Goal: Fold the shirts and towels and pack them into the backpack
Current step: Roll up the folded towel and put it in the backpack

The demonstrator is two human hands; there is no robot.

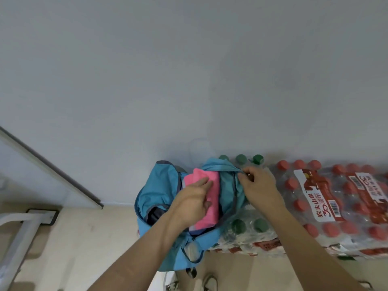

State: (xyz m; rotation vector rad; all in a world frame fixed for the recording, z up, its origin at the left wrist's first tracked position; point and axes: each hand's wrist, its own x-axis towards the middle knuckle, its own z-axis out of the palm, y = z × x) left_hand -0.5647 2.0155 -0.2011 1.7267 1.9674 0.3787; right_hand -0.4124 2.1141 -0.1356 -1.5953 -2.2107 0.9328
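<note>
1. A pale grey wall (189, 70) fills the upper half of the view, and a beige floor (84, 238) runs along its foot.
2. A shrink-wrapped pack of red-capped bottles (336, 206) lies against the wall on the right. Just beside it, towards the middle, is a pack of green-capped bottles (247, 226).
3. A blue backpack (155, 192) stands open on the floor by the wall. Its right side touches the green-capped bottles and drapes partly over them.
4. A folded pink towel (202, 175) sits in the mouth of the backpack, partly inside. Its upper end still sticks out above the opening.
5. The left hand (192, 203) reaches in from below and grips the towel. One or two digits are stretched along its top and the rest are curled against its side.
6. The right hand (259, 186) pinches the right edge of the backpack's opening between thumb and fingers. It holds the fabric up and out, over the green-capped bottles.
</note>
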